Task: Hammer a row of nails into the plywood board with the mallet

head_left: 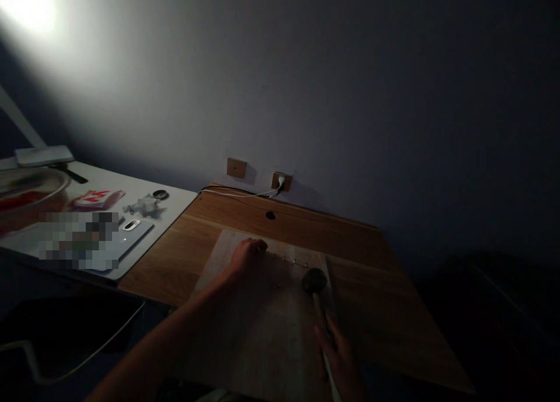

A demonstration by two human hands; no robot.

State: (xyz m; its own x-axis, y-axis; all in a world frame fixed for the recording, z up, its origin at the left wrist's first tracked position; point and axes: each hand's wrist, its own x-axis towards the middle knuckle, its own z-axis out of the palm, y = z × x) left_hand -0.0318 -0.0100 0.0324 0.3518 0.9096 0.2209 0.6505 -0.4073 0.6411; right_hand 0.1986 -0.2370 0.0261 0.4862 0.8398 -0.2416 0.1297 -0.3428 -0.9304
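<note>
Gripping the handle of a dark mallet (315, 288), the right hand (340, 358) was closed around it, while the left hand (245, 256) pinched a small nail (259, 249) on the board (262, 332).

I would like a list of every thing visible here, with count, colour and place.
wooden board: one, pale, on the desk under both hands
mallet: one, dark head, on the board
nails: a short row, small, near the board's far edge
wooden desk: one, brown, centre
white table: one, left, bearing small items
wall sockets: two, tan, on the wall
white cable: one, plugged into the right socket
left hand: at the board's far edge
right hand: gripping the mallet handle
</note>
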